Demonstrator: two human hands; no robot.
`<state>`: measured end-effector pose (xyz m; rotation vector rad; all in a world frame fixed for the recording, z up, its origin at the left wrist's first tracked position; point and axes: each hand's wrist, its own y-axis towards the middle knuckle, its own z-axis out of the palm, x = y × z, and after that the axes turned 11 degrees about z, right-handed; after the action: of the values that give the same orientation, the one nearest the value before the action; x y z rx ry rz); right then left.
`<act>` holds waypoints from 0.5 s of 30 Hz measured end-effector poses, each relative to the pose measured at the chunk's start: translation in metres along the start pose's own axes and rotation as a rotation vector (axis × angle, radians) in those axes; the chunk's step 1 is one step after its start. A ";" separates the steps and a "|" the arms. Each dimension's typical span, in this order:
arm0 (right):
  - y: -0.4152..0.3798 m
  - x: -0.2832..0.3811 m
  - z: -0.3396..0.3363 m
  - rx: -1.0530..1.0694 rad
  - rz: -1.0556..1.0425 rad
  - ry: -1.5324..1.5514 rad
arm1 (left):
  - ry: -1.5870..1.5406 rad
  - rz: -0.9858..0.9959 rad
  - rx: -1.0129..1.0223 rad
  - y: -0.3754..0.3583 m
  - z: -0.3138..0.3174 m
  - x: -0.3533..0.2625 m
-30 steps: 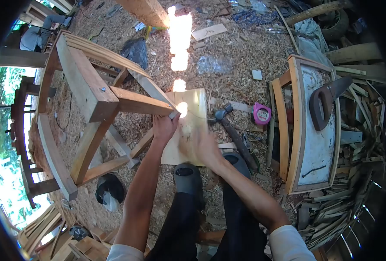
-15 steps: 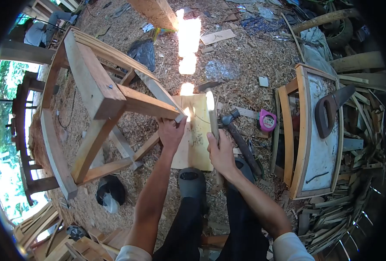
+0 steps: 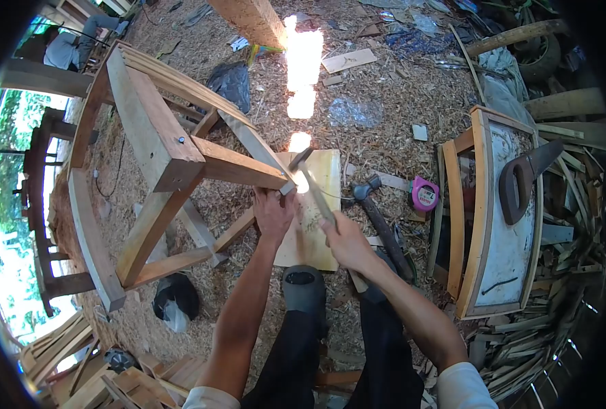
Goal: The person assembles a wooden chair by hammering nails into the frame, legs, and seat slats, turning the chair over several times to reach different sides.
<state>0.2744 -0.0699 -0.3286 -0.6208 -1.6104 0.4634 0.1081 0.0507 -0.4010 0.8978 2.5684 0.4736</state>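
Note:
A wooden chair frame (image 3: 159, 129) lies tipped on its side at the left. My left hand (image 3: 273, 213) is closed around the end of one of its wooden pieces, beside the joint. My right hand (image 3: 349, 240) grips the wooden handle of a hammer (image 3: 324, 204). The dark hammer head is right at the joint, just past my left fingers, and overlaps the wood in this view. Below both hands a pale board (image 3: 307, 242) lies on the ground between my feet, partly in bright sunlight.
A second hammer (image 3: 374, 211) lies right of the board, near a pink tape measure (image 3: 425, 193). Farther right, a handsaw (image 3: 519, 187) rests on a framed panel (image 3: 500, 266). Wood shavings cover the ground. Offcuts are piled at lower right; another person (image 3: 64, 51) sits at upper left.
The hammer in my right hand has swung left and down, its head now at the chair frame's joint. My left hand stays on the wood; the view has shifted slightly.

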 end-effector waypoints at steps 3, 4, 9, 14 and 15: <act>-0.017 0.032 -0.008 -0.153 -0.033 0.220 | 0.090 -0.039 0.092 -0.003 0.005 -0.002; -0.017 0.032 -0.002 -0.206 -0.023 0.282 | 0.099 -0.026 0.093 -0.005 0.006 -0.002; -0.006 0.009 0.020 -0.011 0.037 -0.041 | 0.192 0.024 0.077 -0.007 0.011 0.001; -0.009 0.026 0.005 -0.295 -0.102 0.306 | 0.216 0.001 0.078 -0.006 0.012 -0.001; -0.011 0.031 0.008 -0.413 -0.161 0.384 | 0.198 -0.012 0.095 -0.005 0.010 -0.002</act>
<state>0.2631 -0.0586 -0.2986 -0.8242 -1.3766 -0.1124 0.1113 0.0478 -0.4116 0.9084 2.7946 0.4616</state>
